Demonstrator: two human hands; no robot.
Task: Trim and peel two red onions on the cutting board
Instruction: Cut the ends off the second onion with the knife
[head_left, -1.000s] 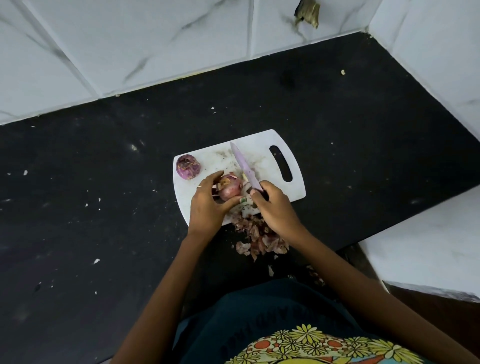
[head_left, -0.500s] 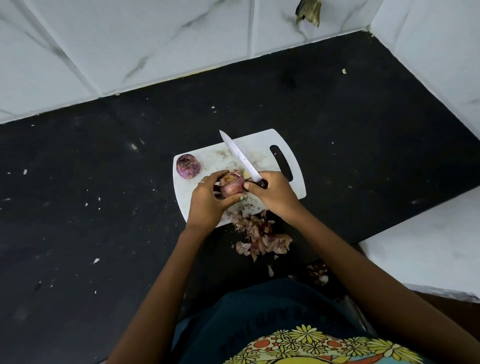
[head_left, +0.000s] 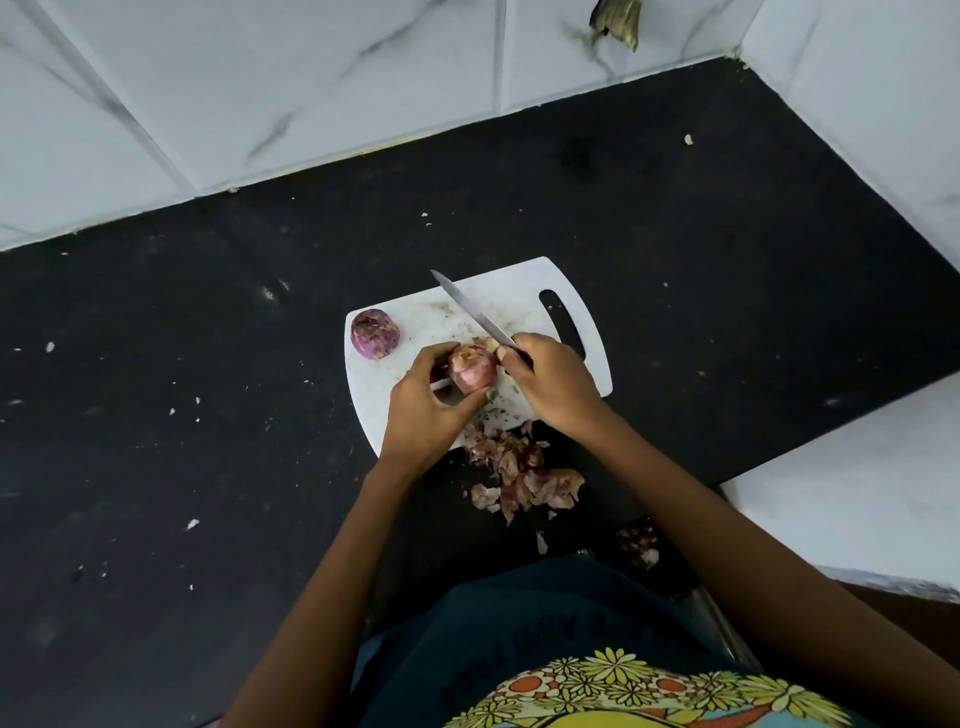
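A white cutting board (head_left: 524, 291) lies on the black counter. My left hand (head_left: 423, 408) grips a partly peeled red onion (head_left: 471, 368) over the board's middle, fingers and thumb curled round it. My right hand (head_left: 553, 382) holds a knife (head_left: 472, 314) by its handle. The blade points up and to the left over the board, and this hand's thumb touches the onion's right side. A second purple onion (head_left: 375, 333), trimmed on top, rests on the board's left end.
Onion skins (head_left: 522, 475) lie heaped on the black counter (head_left: 208, 415) at the board's near edge, with more scraps (head_left: 639, 543) to the right. White marble tiles rise behind and at the right. A white ledge (head_left: 857, 499) sits at the lower right.
My right hand has risen from the skin pile to the onion's right side. The knife blade swung to point further left. The held onion turned slightly in my left hand.
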